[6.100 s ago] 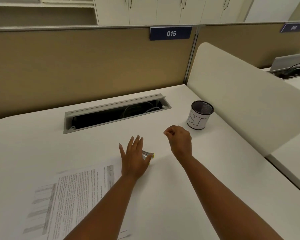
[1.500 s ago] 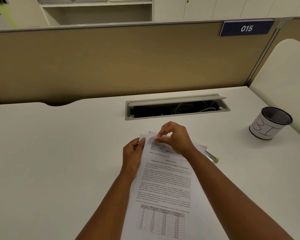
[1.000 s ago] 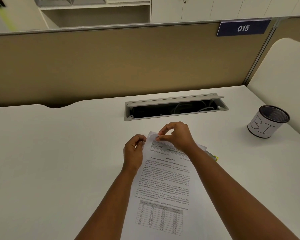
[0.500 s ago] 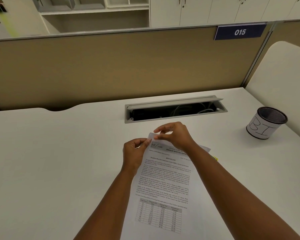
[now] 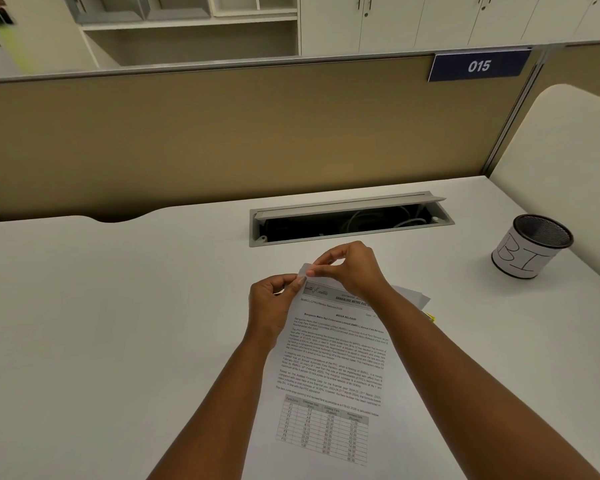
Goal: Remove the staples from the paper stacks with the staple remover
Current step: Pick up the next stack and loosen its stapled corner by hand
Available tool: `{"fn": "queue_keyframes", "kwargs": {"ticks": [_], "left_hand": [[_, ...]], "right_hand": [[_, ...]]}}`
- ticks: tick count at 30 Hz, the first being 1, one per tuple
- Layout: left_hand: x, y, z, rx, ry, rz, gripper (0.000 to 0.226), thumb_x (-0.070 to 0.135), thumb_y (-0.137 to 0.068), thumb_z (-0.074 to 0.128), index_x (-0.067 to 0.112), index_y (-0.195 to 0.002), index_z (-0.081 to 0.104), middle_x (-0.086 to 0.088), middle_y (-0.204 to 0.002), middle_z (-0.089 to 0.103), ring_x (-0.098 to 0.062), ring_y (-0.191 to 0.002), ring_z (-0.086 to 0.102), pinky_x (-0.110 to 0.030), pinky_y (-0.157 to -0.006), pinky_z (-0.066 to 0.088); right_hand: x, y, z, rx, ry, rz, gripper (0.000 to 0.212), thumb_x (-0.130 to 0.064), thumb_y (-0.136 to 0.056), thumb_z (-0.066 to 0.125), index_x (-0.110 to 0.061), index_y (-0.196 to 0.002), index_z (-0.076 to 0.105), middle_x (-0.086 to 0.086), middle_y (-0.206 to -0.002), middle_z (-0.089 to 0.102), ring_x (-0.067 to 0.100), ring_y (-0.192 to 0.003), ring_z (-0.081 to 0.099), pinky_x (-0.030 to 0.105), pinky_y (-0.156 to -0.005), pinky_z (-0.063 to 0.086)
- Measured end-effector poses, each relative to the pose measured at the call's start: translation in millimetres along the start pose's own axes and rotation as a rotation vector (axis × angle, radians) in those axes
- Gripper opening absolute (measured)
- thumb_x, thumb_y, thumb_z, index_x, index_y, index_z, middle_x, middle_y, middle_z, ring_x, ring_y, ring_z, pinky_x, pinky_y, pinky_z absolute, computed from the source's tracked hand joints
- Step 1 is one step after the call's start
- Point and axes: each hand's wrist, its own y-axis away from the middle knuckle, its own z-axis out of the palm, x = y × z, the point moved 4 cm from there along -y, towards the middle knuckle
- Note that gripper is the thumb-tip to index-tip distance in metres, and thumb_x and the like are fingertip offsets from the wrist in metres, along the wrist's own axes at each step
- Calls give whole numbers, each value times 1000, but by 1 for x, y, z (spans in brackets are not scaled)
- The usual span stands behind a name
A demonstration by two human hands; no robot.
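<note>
A printed paper stack lies on the white desk in front of me, its top left corner lifted. My left hand pinches the stack's left edge just below that corner. My right hand pinches the raised corner between thumb and fingertips. A yellow tip of the staple remover pokes out from under my right forearm, beside the edge of more paper; the rest of the tool is hidden.
A black mesh cup with a white label stands at the right. An open cable tray is set in the desk behind my hands. A tan partition and a white side divider bound the desk.
Since six seconds ago the stack came to the desk's middle and both hands took hold of its top corner. Over the last second the right hand lifted that corner slightly.
</note>
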Motion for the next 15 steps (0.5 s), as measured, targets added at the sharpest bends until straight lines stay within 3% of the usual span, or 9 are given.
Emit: {"fn": "queue_keyframes", "kwargs": {"ticks": [7, 15], "left_hand": [[-1, -2, 0, 15, 10, -3, 9, 22, -82, 64, 25, -75, 68, 8, -70, 71, -12, -54, 66, -17, -51, 54], [-1, -1, 1, 37, 12, -12, 9, 23, -83, 63, 16, -81, 68, -2, -75, 71, -20, -60, 66, -22, -55, 55]], "right_hand": [[1, 0, 0, 21, -10, 5, 23, -31, -71, 73, -12, -85, 73, 9, -103, 70, 3, -63, 45, 19, -56, 36], [1, -1, 0, 21, -13, 2, 23, -33, -72, 72, -14, -84, 73, 8, -103, 70, 3, -64, 45, 15, -55, 33]]}}
